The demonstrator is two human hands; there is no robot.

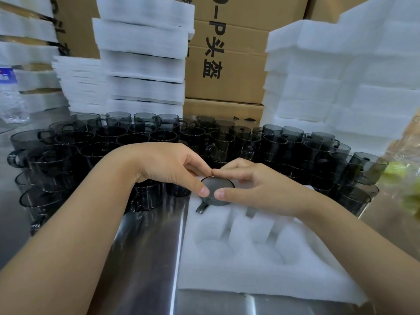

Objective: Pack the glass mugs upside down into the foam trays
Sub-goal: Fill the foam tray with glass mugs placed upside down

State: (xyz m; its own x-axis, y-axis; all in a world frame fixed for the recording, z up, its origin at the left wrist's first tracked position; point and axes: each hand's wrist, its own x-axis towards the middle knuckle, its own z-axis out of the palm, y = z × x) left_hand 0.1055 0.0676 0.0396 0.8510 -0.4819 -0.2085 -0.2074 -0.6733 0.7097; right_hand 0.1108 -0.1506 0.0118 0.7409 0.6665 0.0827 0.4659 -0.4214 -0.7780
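Note:
A white foam tray [250, 269] lies on the steel table in front of me. One dark glass mug [216, 189] sits upside down in its far-left pocket, base up, handle pointing toward me. My left hand [172, 167] and my right hand [256, 183] meet over that mug, and the thumb and forefinger of each pinch the rim of its base. Other pockets nearer me are empty. Several upright dark glass mugs [109, 142] crowd the table behind and to the left.
Stacks of white foam trays rise at the back left [143, 55] and at the right [341, 83]. Cardboard boxes [227, 64] stand behind them. A plastic water bottle [9, 92] is at the far left. Bare steel table [145, 258] shows left of the tray.

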